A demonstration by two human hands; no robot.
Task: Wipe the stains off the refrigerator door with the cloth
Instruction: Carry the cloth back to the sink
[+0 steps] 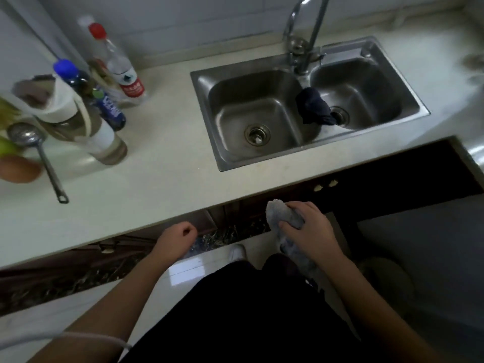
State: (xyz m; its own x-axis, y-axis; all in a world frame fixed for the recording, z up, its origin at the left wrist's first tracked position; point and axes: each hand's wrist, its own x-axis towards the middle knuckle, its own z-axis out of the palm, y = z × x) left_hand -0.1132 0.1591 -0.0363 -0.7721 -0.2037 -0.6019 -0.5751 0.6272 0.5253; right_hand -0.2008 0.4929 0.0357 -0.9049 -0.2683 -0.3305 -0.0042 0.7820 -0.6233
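My right hand (311,229) grips a crumpled grey cloth (281,214) below the front edge of the counter, in front of the dark cabinet. The cloth sticks out above my fingers and hangs down under my wrist. My left hand (179,237) is curled into a loose fist with nothing in it, just under the counter edge to the left. No refrigerator door shows in this view.
A pale counter (162,163) holds a steel double sink (235,163) with a tap (303,43) and a dark rag (314,106) on its divider. Several bottles (123,72), a ladle (39,150) and fruit stand at the left. Dark cabinet doors (392,179) run below.
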